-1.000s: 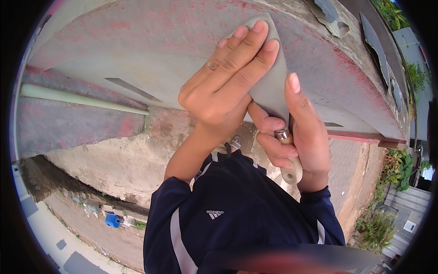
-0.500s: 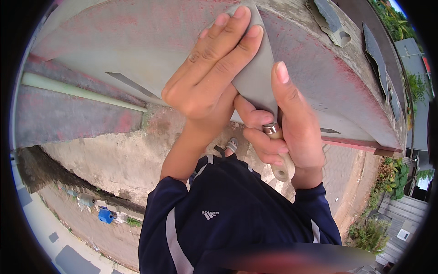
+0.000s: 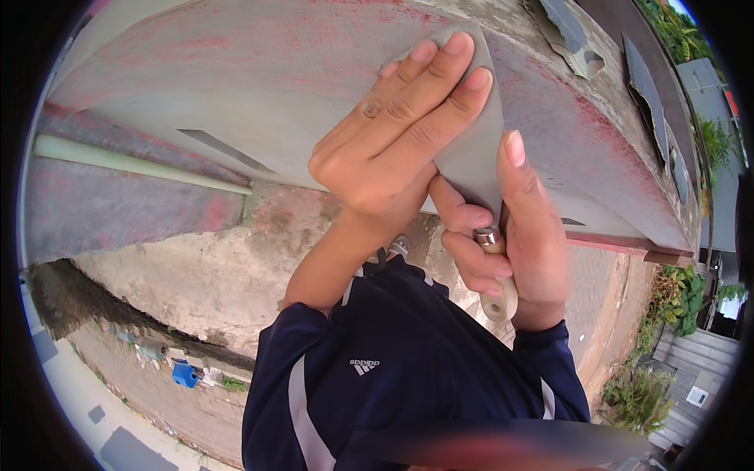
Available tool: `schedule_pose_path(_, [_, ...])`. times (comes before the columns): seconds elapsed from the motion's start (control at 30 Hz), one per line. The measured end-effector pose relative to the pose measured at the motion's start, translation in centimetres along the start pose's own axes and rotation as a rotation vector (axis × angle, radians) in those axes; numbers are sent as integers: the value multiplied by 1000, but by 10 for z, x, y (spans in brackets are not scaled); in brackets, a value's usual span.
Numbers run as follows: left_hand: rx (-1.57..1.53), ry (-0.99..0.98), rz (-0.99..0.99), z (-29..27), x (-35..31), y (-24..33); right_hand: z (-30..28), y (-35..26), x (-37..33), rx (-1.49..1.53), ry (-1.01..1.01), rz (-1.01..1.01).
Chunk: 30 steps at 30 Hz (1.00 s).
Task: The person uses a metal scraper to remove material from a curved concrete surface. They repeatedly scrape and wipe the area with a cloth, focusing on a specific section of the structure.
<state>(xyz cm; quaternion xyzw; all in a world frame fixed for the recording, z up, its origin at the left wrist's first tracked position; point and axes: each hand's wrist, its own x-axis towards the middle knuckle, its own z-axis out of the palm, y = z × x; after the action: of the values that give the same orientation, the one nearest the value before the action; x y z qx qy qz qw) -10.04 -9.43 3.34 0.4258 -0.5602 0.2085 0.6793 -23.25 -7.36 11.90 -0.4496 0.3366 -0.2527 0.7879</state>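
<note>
A broad-bladed knife [image 3: 471,149] with a flat grey blade, a metal collar and a pale handle lies tilted against the grey, red-streaked surface. Its tip points up and away from me. My right hand [image 3: 526,235] is wrapped round the handle near the collar, with the thumb raised beside the blade's straight back edge. The handle's rounded end shows below my fingers. On the blade's face, my left hand [image 3: 400,129] lies with its fingers stretched out, pressing toward the tip; its thumb is hidden.
The grey slab [image 3: 259,86] curves across the top, with jagged dark sheet pieces [image 3: 652,98] along its far right edge. A pale pipe [image 3: 141,165] runs along the left. Below are concrete ground [image 3: 188,275], a blue container [image 3: 184,374] and plants [image 3: 640,396].
Both hands and the knife have shifted together to the right and slightly toward me across the grey surface. My grip on the handle is unchanged.
</note>
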Motion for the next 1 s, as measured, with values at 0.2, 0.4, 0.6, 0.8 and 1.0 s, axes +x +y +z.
schedule_pose_path(0.2, [-22,25,-30,10,-5,9,-6,-9,-2,-19,38,54])
schedule_pose_path(0.4, [-38,113,-20,2,1,-7,4,-4,7,36,-53,66])
schedule_pose_path(0.6, [-29,111,-34,2,0,-6,9,-11,6,48,-52,83])
schedule_pose_path(0.8, [-11,248,-12,-1,7,-14,18,-4,11,64,-72,55])
schedule_pose_path(1.0, [47,172,-22,-2,0,-16,21,-8,10,3,-25,82])
